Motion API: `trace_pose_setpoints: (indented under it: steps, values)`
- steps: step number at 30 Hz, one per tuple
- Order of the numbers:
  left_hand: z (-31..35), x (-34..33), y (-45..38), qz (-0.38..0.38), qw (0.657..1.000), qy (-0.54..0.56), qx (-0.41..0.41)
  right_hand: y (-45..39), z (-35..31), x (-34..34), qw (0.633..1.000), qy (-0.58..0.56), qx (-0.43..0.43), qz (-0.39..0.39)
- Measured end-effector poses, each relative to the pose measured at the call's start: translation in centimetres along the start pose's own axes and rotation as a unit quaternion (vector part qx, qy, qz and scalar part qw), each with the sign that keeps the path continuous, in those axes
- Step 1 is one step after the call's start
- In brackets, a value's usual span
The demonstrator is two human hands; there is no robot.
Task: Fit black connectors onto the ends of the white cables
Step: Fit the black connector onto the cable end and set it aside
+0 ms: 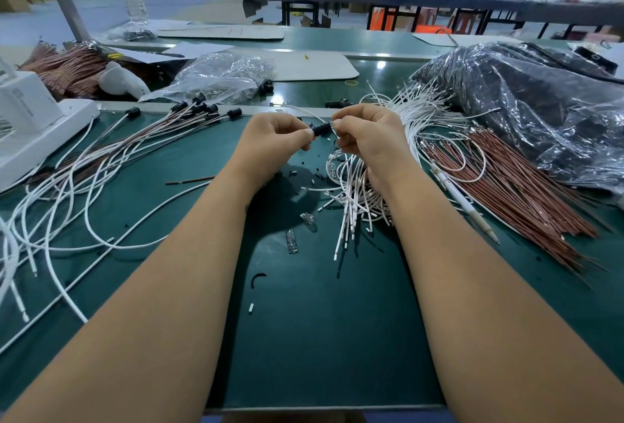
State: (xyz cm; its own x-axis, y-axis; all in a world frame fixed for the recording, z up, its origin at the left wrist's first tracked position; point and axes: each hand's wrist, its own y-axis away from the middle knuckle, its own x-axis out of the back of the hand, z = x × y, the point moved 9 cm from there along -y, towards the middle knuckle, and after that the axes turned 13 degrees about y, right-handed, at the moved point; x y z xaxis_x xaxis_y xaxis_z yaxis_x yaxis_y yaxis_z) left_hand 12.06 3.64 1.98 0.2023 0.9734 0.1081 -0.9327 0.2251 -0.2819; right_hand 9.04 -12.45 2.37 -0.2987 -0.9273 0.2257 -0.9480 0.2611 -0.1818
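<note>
Sitting at a green desk (pixel 304 338), I look down at my two bare forearms reaching forward. At the far left stands a white machine (pixel 30 118), and beside it lies a fan of finished white cables (pixel 101 166), each ending in a black cap near the desk's back edge. Behind them sits a clear bag of parts (pixel 219 76). In the middle, my left hand (pixel 270 142) has its fingers curled, with thumb and forefinger pinching one black connector (pixel 320 128) held above the desk. My right hand (pixel 368 132) meets it from the other side, fingertips pinched at the connector's right end; I judge it holds a white cable end there, though the tip itself is hidden by my fingers. Below the right wrist lies a loose bundle of white cables (pixel 354 199) waiting for connectors. On the desk near me lie two small glass bulbs (pixel 309 221). Farther right are a pen (pixel 466 206), a sheaf of brown wires (pixel 523 193), and a large dark plastic bag (pixel 540 102). To do this step well, I should keep the connector steady in the left hand, line the cable's metal tip straight with the opening, and push gently until it seats, without bending the tip.
</note>
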Motion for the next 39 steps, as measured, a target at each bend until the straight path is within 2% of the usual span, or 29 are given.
trace_pose_setpoints:
  steps: [12,22,27,32,39]
  values:
    - [0.2,0.0,0.1,-0.002,0.999,-0.030,-0.025,0.0,0.2,-0.8,0.999,0.005,0.030,-0.026]
    - [0.0,0.0,0.1,-0.021,0.999,0.017,-0.028,0.2,0.0,-1.6,0.998,0.016,0.027,-0.057]
    - [-0.1,-0.1,0.0,-0.023,0.998,0.051,-0.021,0.2,-0.4,-1.1,0.999,0.009,0.029,-0.041]
    - [-0.1,-0.2,-0.1,-0.024,0.998,0.048,-0.016,0.1,0.1,-0.9,0.998,-0.050,-0.006,-0.030]
    - [-0.7,-0.1,-0.3,-0.019,0.999,0.033,0.018,0.1,-0.5,-0.4,0.999,0.021,0.042,-0.008]
